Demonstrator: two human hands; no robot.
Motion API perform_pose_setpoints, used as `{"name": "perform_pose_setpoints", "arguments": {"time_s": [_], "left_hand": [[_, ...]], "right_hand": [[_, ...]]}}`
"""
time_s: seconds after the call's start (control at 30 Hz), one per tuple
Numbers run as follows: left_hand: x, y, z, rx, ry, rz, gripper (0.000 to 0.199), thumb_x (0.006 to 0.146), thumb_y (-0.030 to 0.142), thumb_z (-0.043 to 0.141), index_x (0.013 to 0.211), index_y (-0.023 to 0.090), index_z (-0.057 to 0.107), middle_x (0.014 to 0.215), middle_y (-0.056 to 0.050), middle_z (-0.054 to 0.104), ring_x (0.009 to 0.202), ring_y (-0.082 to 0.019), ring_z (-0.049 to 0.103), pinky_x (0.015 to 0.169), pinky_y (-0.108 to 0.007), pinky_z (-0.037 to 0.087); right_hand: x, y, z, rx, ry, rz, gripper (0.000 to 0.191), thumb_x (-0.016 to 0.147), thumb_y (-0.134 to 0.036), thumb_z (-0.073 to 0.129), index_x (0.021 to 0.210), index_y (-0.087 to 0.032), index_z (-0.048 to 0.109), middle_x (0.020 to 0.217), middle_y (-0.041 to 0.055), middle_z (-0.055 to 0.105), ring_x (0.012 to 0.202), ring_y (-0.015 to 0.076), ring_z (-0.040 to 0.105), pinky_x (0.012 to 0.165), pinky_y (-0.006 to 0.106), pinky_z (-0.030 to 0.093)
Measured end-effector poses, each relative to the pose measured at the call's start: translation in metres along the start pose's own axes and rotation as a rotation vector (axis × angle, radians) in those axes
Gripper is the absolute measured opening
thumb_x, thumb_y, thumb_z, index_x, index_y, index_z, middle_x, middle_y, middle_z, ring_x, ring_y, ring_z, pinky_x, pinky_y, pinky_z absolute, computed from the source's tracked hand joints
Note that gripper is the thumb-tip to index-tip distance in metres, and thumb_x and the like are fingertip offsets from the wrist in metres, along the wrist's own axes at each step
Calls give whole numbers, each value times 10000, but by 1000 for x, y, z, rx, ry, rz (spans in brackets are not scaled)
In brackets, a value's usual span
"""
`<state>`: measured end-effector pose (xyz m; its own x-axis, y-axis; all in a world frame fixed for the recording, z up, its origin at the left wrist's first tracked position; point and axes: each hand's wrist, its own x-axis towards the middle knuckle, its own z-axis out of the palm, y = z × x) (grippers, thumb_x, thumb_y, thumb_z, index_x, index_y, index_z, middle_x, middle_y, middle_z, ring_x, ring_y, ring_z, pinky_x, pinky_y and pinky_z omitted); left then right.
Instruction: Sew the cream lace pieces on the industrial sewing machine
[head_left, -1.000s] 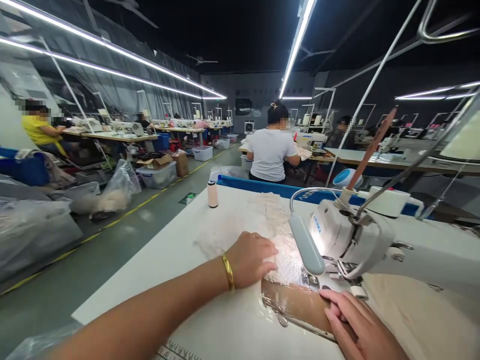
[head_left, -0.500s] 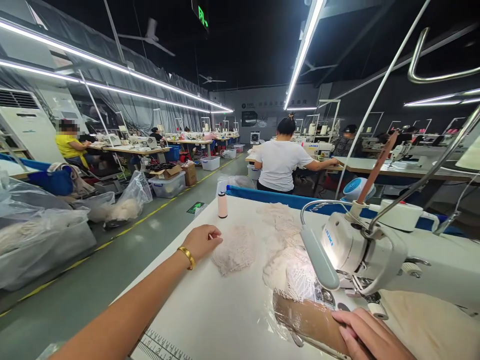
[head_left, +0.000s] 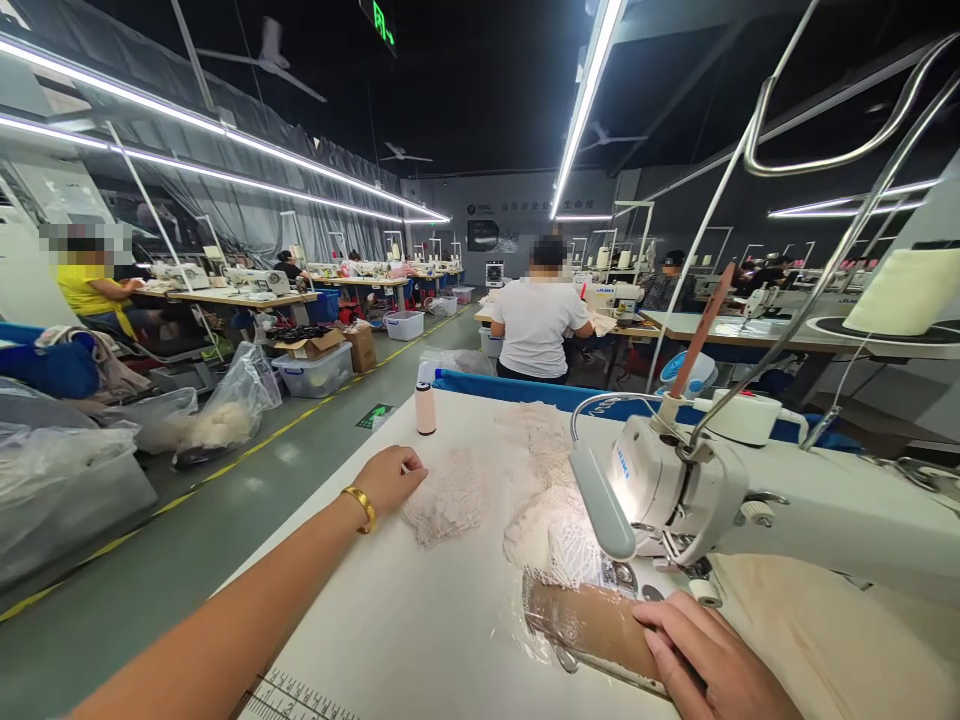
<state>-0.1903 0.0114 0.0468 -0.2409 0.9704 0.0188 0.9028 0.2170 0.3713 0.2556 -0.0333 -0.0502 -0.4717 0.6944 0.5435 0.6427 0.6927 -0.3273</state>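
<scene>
My left hand [head_left: 390,480], with a gold bangle on the wrist, is closed in a pinch at the upper left edge of a small stack of pale pink lace pieces [head_left: 448,497] on the white sewing table [head_left: 420,620]. My right hand [head_left: 701,645] rests with fingers extended on a brown cover plate [head_left: 592,615] at the front of the sewing machine [head_left: 675,490]. More lace [head_left: 540,510] lies bunched left of the machine head, its near end lit beside the needle area. Clear film sticks out around the plate's left end.
A pink bottle-like container [head_left: 425,408] stands at the table's far left corner. Beige fabric [head_left: 817,620] lies right of my right hand. A person in a white shirt [head_left: 541,325] sits ahead. Plastic bags and a clear bin [head_left: 67,500] are on the floor at left.
The view has turned slightly right, so everything sits further left. Both hands keep their places on the lace and the plate. The person ahead has drawn in an outstretched arm.
</scene>
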Motion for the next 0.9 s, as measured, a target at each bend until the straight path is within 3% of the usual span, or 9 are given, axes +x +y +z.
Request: {"name": "perform_pose_setpoints", "arguments": {"time_s": [0.23, 0.4, 0.5, 0.63, 0.7, 0.77, 0.83, 0.9], "left_hand": [[5, 3, -4, 16, -22, -19, 251, 1054, 396, 691, 1096, 150, 707, 1083, -54, 727, 934, -198, 709, 855, -384, 623], [-1, 25, -23, -26, 49, 75, 201, 1009, 254, 620, 823, 179, 626, 857, -2, 674, 795, -179, 645, 730, -300, 532], [-23, 60, -26, -88, 37, 241, 196, 965, 244, 474, 781, 221, 537, 740, 21, 623, 729, -191, 628, 638, -278, 467], [-77, 111, 3, -144, -99, 580, 130, 934, 267, 492, 807, 241, 497, 784, 17, 644, 730, -191, 617, 664, -298, 466], [-102, 124, 23, -143, -259, 952, 146, 904, 205, 562, 781, 238, 489, 821, 5, 681, 765, -195, 640, 758, -325, 513], [-117, 125, 38, -258, -359, 1205, 173, 933, 183, 613, 802, 239, 516, 897, -1, 739, 874, -198, 697, 901, -333, 546], [-120, 120, 47, -400, -382, 1249, 151, 982, 195, 620, 852, 242, 561, 1005, -1, 778, 997, -195, 719, 989, -333, 539], [-115, 114, 51, -460, -312, 1133, 118, 1031, 219, 573, 922, 246, 609, 1036, 1, 773, 993, -191, 703, 926, -331, 542]], "right_hand": [[12, -18, -9, 29, 109, -72, 238, 1055, -230, 499, 1042, -299, 727, 850, 5, 757, 724, 189, 756, 649, 265, 639], [10, -19, -9, 12, 62, -81, 225, 1067, -206, 486, 1071, -301, 689, 876, -10, 747, 758, 186, 763, 671, 279, 625], [8, -20, -10, 22, 14, -34, 219, 1079, -208, 486, 1084, -299, 685, 906, -1, 743, 790, 200, 756, 695, 300, 619], [10, -27, -15, 70, -7, 51, 247, 1095, -204, 453, 1047, -275, 685, 904, 19, 720, 785, 212, 710, 709, 331, 593], [11, -32, -20, 99, -16, 123, 266, 1103, -197, 429, 1064, -258, 684, 936, 35, 707, 834, 223, 688, 734, 350, 578], [12, -36, -25, 126, -26, 177, 255, 1104, -198, 431, 1075, -244, 681, 963, 49, 694, 879, 233, 665, 762, 367, 562], [14, -39, -28, 163, -22, 187, 227, 1100, -201, 453, 1073, -236, 676, 952, 48, 679, 874, 232, 632, 759, 365, 538], [15, -41, -29, 211, -9, 131, 208, 1093, -181, 468, 1064, -234, 667, 939, 41, 666, 865, 223, 598, 773, 361, 515]]}}
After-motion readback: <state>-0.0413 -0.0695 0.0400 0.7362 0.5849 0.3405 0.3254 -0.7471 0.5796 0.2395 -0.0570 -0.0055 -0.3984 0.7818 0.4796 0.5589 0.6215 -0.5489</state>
